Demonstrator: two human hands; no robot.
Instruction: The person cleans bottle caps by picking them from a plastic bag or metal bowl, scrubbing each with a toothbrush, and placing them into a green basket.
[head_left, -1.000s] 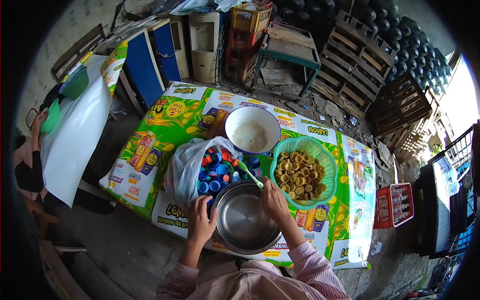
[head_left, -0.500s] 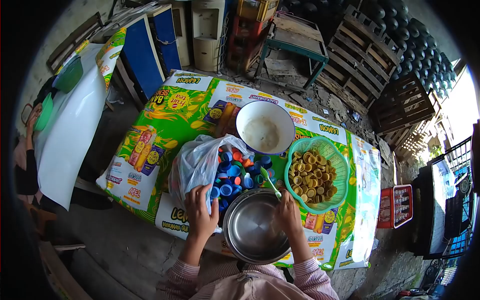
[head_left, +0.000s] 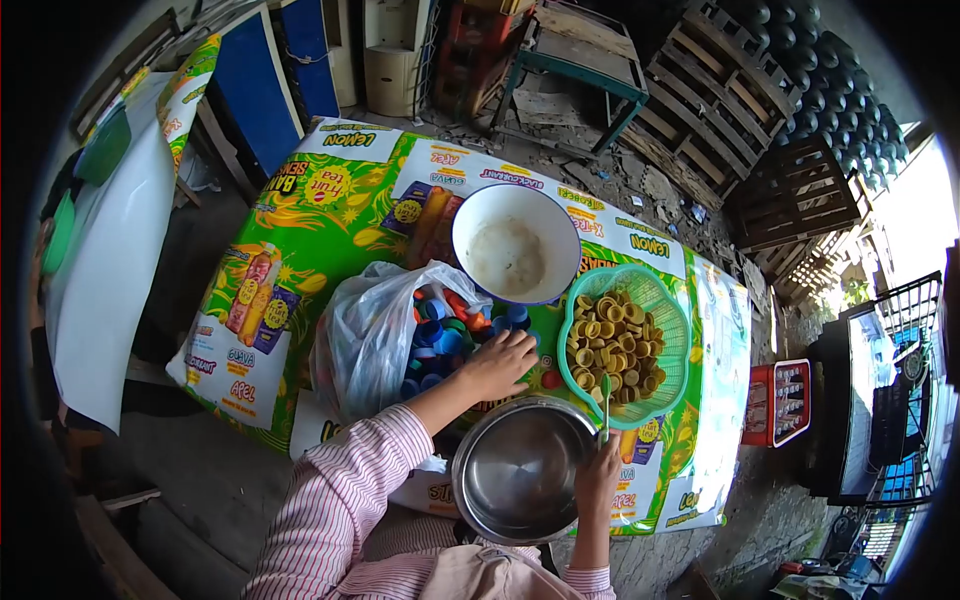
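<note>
My left hand point(head_left: 500, 364) rests over the bottle caps point(head_left: 440, 340) beside the open mouth of a plastic bag point(head_left: 365, 345); its fingers are bent and apart, and what lies under the fingertips is hidden. In my right hand point(head_left: 598, 468) is a small green and white brush point(head_left: 604, 405), held upright at the right rim of an empty steel bowl point(head_left: 482, 440). A green basket point(head_left: 676, 345) full of yellowish-brown caps point(head_left: 615, 345) stands just beyond the brush. The white enamel bowl point(head_left: 480, 225) behind my left hand has a whitish residue inside.
A bright printed cover point(head_left: 340, 215) lies over the table. At the left stands another table with a white sheet point(head_left: 110, 270) and green basins. Wooden pallets point(head_left: 715, 95), a metal-framed table point(head_left: 585, 50) and a red crate point(head_left: 776, 403) are around.
My left hand has moved right and forward from the bag's near edge onto the caps. My right hand has shifted right and down with the brush, now more upright. The view has shifted slightly.
</note>
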